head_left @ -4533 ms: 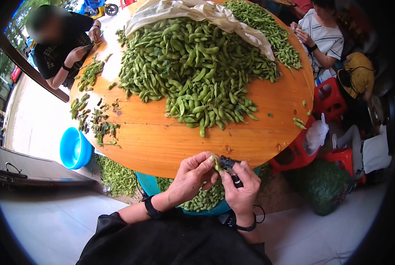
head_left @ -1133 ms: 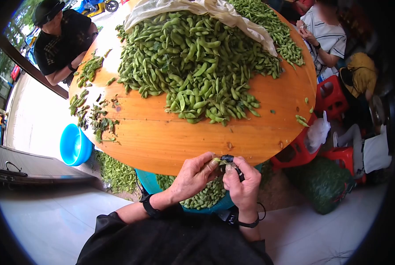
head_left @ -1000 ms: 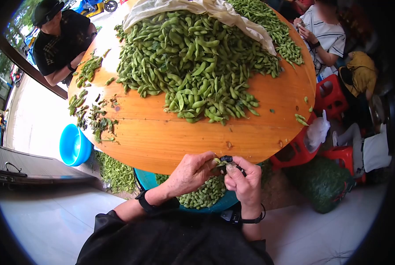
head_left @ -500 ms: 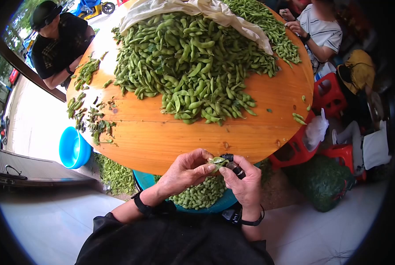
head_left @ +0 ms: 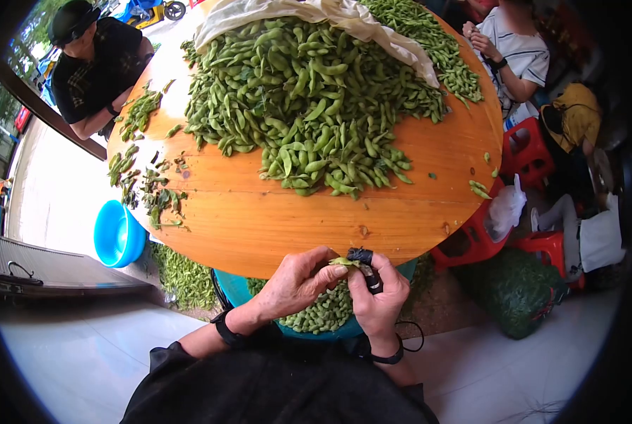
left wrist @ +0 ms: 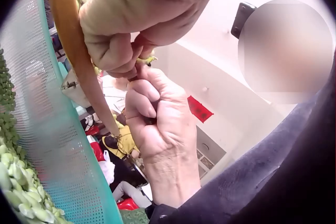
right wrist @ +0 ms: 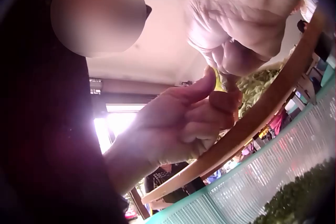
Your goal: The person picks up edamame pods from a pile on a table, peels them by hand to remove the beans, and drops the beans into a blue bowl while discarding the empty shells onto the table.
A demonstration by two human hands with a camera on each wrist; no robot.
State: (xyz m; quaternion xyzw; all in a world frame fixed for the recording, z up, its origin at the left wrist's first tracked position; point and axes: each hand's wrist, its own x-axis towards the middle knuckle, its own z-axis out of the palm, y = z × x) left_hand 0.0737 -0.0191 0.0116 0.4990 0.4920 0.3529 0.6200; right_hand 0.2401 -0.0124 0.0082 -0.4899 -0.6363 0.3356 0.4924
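Observation:
My left hand [head_left: 292, 286] pinches a green pod [head_left: 344, 261] between thumb and fingers at the table's near edge. My right hand [head_left: 381, 293], with black wrapping [head_left: 360, 255] on a finger, meets it from the right and pinches the pod's other end. Below both hands sits a teal basket [head_left: 239, 288] of shelled green beans [head_left: 323, 313]. In the left wrist view the fingertips of both hands nearly touch, and a bit of pod [left wrist: 149, 60] shows between them. The right wrist view shows a yellow-green piece of pod [right wrist: 218, 80] between the hands.
A large heap of pods [head_left: 287, 106] covers the middle of the round wooden table [head_left: 259, 240], partly under pale cloth [head_left: 316, 10]. Leafy scraps [head_left: 159, 198] lie at left. A blue basin [head_left: 118, 234] and red stools [head_left: 526, 152] stand beside the table. Two people sit across.
Since half a second ago both hands have shifted slightly left and the pod has turned between the fingers. The person at upper right has raised their hands.

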